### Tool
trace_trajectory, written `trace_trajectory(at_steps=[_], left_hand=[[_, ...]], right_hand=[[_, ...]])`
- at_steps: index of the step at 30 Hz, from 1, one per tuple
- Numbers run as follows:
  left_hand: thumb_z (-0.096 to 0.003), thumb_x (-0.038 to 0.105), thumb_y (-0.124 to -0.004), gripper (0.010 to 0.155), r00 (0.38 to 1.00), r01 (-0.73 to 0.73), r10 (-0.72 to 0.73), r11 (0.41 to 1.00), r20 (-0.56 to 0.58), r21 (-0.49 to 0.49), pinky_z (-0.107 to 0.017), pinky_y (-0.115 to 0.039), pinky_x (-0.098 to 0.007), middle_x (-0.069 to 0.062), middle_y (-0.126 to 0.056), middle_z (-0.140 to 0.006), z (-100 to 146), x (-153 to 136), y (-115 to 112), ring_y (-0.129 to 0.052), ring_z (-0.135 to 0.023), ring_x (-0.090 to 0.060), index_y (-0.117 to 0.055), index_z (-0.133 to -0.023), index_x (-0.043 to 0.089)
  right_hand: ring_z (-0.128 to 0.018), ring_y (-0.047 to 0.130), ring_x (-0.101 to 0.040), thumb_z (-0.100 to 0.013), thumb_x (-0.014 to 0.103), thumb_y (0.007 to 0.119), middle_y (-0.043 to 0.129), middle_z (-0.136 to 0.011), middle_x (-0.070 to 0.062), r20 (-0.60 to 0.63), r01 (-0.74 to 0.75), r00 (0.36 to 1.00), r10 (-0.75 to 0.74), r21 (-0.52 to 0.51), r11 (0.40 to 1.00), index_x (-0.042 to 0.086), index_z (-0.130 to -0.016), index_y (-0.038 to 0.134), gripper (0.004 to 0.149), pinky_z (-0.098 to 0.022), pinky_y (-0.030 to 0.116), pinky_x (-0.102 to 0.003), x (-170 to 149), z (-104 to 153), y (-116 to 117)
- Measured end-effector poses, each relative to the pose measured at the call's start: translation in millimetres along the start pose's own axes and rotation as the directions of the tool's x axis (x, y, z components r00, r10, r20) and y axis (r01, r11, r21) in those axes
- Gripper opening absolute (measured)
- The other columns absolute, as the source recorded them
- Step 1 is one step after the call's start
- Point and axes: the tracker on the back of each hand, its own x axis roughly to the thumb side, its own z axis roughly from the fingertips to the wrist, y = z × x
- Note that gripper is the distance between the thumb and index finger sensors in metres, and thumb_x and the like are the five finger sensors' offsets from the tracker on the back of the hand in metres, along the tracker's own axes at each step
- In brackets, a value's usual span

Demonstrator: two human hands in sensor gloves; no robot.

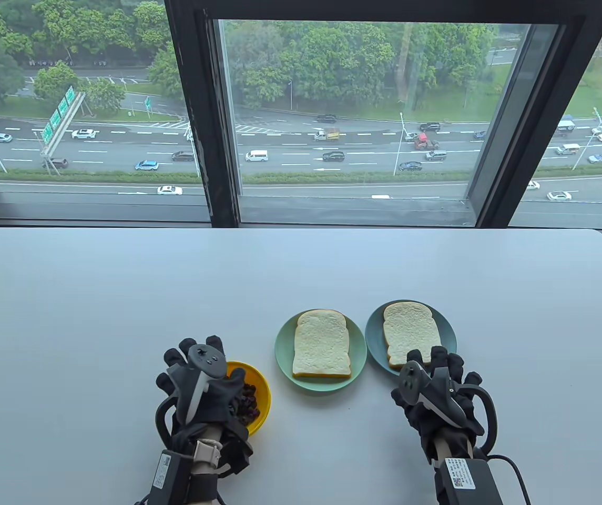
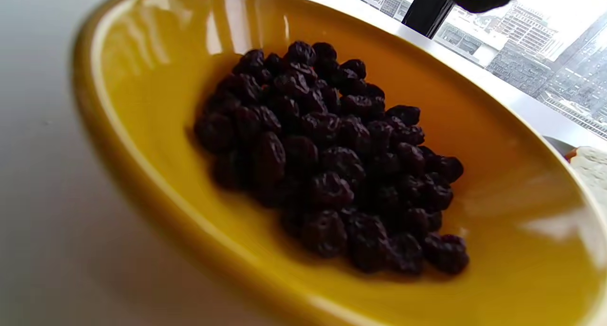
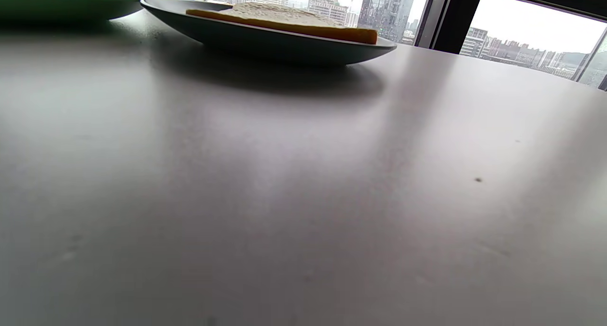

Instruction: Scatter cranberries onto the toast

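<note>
Left hand poised over the cranberry bowl, both toasts bare.

The left hand [image 1: 201,389] is held over the yellow bowl [image 1: 258,386] with fingers spread; no grip on anything is seen. The cranberries [image 2: 332,160] are heaped in the bowl's middle, directly under that hand. From the bowl, the nearer toast [image 1: 322,344] on the light green plate [image 1: 285,363] lies at about 2 o'clock, its long axis running 12 to 6. The second toast [image 1: 408,331] on the blue-green plate [image 1: 448,331] lies beyond it, just past the right hand [image 1: 437,394], which is seen spread low by the table [image 1: 122,294], gripping nothing visible. The left hand is judged nearer for the pinch.
</note>
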Motion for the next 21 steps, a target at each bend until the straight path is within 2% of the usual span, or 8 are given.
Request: trace_trajectory(at_steps=[3,5,8,10,12,15,17,21], left_hand=[[-0.0494,0.052,-0.065,0.075,0.992,-0.118,0.113,0.989,-0.057,-0.09,-0.088,-0.009,-0.047,0.022,0.011,-0.115,-9.4,-15.4,-0.9,0.01,-0.11,-0.014,-0.011,-0.1,0.061],[-0.0515,0.045,-0.065,0.073,0.991,-0.093,0.082,0.991,-0.109,-0.101,-0.089,-0.023,-0.046,0.018,0.0,-0.119,-12.5,-21.7,-2.0,-0.004,-0.113,-0.016,-0.014,-0.101,0.06],[-0.0523,0.038,-0.067,0.072,0.988,-0.045,0.034,0.996,-0.149,-0.073,-0.087,-0.046,-0.044,0.01,-0.025,-0.123,-12.7,-23.3,-1.5,-0.031,-0.114,-0.019,-0.019,-0.103,0.057],[-0.0524,0.034,-0.068,0.071,0.989,-0.048,0.038,0.997,-0.143,-0.065,-0.081,-0.062,-0.038,0.009,-0.038,-0.12,-12.6,-21.4,-1.9,-0.049,-0.109,-0.019,-0.023,-0.104,0.053],[-0.052,0.03,-0.068,0.07,0.989,-0.043,0.036,0.998,-0.145,-0.046,-0.069,-0.076,-0.034,0.007,-0.051,-0.116,-12.0,-18.0,-3.7,-0.064,-0.1,-0.018,-0.028,-0.105,0.05],[-0.0513,0.028,-0.069,0.068,0.978,0.077,-0.074,0.997,-0.195,0.005,-0.053,-0.087,-0.031,0.008,-0.066,-0.103,-11.6,-15.8,-5.4,-0.077,-0.086,-0.014,-0.033,-0.105,0.049],[-0.0495,0.029,-0.07,0.066,0.972,0.107,-0.104,0.994,-0.211,0.0,-0.045,-0.09,-0.029,0.007,-0.07,-0.096,-11.6,-15.9,-5.8,-0.081,-0.079,-0.013,-0.039,-0.105,0.049],[-0.0457,0.028,-0.072,0.062,0.981,-0.048,0.046,0.999,-0.189,-0.007,-0.038,-0.093,-0.032,0.002,-0.075,-0.087,-11.4,-21.2,-2.0,-0.084,-0.068,-0.017,-0.052,-0.101,0.047]], right_hand=[[-0.099,0.018,-0.045,-0.037,0.069,0.041,0.004,-0.103,-0.016,0.003,-0.002,1.0,0.002,0.0,1.0,0.035,-0.098,0.004,0.079,-0.067,0.037,-0.069,0.6,0.3,0.0],[-0.099,0.019,-0.045,-0.037,0.068,0.041,0.004,-0.103,-0.016,0.004,-0.006,1.0,0.006,-0.003,1.0,0.035,-0.098,0.004,0.079,-0.067,0.038,-0.069,0.7,-0.2,0.4],[-0.099,0.019,-0.045,-0.037,0.068,0.041,0.005,-0.103,-0.016,0.004,-0.008,1.0,0.008,-0.001,1.0,0.035,-0.098,0.004,0.078,-0.067,0.038,-0.068,0.5,-0.5,0.6],[-0.099,0.019,-0.045,-0.038,0.068,0.042,0.005,-0.103,-0.016,0.004,-0.004,1.0,0.004,0.002,1.0,0.035,-0.098,0.005,0.078,-0.067,0.039,-0.068,0.3,-0.5,0.7],[-0.099,0.019,-0.045,-0.038,0.067,0.042,0.005,-0.103,-0.016,0.003,-0.002,1.0,0.002,0.003,1.0,0.035,-0.098,0.005,0.078,-0.068,0.039,-0.068,0.1,-0.5,0.9],[-0.099,0.02,-0.045,-0.038,0.067,0.043,0.005,-0.103,-0.016,0.002,-0.005,1.0,0.005,0.001,1.0,0.035,-0.099,0.006,0.078,-0.068,0.04,-0.067,-1.0,-0.9,1.7],[-0.099,0.02,-0.045,-0.038,0.067,0.043,0.005,-0.103,-0.016,-0.001,-0.001,1.0,0.001,0.004,1.0,0.035,-0.099,0.007,0.077,-0.068,0.041,-0.067,-1.7,-0.9,1.9],[-0.099,0.021,-0.044,-0.038,0.066,0.043,0.005,-0.103,-0.016,-0.003,0.007,1.0,-0.007,0.005,1.0,0.035,-0.099,0.008,0.077,-0.068,0.041,-0.067,-2.4,-1.5,2.4]])
